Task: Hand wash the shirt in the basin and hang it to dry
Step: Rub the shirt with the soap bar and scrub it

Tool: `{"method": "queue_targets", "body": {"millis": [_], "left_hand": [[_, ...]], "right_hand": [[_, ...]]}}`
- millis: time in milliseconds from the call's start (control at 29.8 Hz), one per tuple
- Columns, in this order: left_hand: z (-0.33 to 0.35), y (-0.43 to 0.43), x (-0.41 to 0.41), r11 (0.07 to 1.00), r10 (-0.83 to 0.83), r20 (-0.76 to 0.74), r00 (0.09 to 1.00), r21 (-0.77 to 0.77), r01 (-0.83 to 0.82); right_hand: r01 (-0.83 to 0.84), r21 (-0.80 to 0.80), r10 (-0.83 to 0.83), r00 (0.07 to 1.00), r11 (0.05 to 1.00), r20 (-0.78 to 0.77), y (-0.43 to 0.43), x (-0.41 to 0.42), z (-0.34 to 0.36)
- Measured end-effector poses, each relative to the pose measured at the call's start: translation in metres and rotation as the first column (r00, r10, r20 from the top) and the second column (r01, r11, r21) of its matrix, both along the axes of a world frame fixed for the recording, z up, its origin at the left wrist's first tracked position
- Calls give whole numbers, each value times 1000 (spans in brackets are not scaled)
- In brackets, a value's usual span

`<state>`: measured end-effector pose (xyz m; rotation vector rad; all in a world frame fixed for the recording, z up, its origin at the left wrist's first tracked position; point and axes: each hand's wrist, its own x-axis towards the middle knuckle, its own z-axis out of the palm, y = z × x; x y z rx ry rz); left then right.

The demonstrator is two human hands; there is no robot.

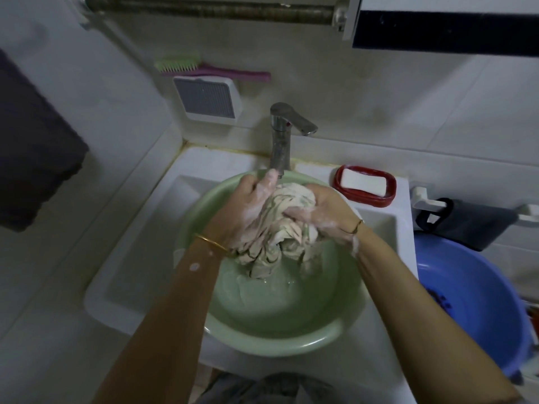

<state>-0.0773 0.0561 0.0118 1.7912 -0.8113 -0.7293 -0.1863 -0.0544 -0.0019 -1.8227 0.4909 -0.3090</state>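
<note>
While the wet shirt (pixel 277 228) hangs bunched over the green basin (pixel 262 344), the soapy left hand (pixel 248 208) and right hand (pixel 326 217) hold it, each grip clenched on cloth. The tap (pixel 281 135) stands at its far side.

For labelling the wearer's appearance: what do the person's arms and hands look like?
Both forearms are bare, no sleeves in view. The left hand and right hand are coated in white soap suds. Each wrist carries a thin gold bangle: the left bangle, the right bangle. A blob of foam sits on the left forearm.
</note>
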Motion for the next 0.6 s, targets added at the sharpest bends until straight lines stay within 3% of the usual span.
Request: {"method": "queue_targets", "body": {"millis": [101, 168, 268, 336, 403, 537, 604], "left_hand": [[-19, 13, 24, 989, -147, -66, 987, 3, 148], [-32, 18, 30, 960, -264, -32, 964, 87, 266], [-54, 21, 20, 920, -293, 22, 956, 279, 276], [-69, 18, 7, 928, -246, -102, 964, 262, 265], [-80, 13, 4, 981, -94, -233, 968, 145, 131], [-67, 5, 11, 988, 152, -207, 967, 43, -146], [-58, 4, 21, 956, 277, -269, 922, -17, -293]], "right_hand": [[55, 298, -104, 983, 953, 151, -1, -3, -1], [92, 425, -189, 963, 900, 190, -1, -2, 2], [83, 532, -230, 949, 843, 217, -2, 0, 10], [69, 587, -238, 947, 807, 215, -1, 2, 11], [95, 637, -286, 936, 765, 204, -3, 1, 10], [72, 828, -269, 958, 556, 97, -15, -14, 2], [61, 836, -221, 973, 545, 73, -15, -19, 0]]}}
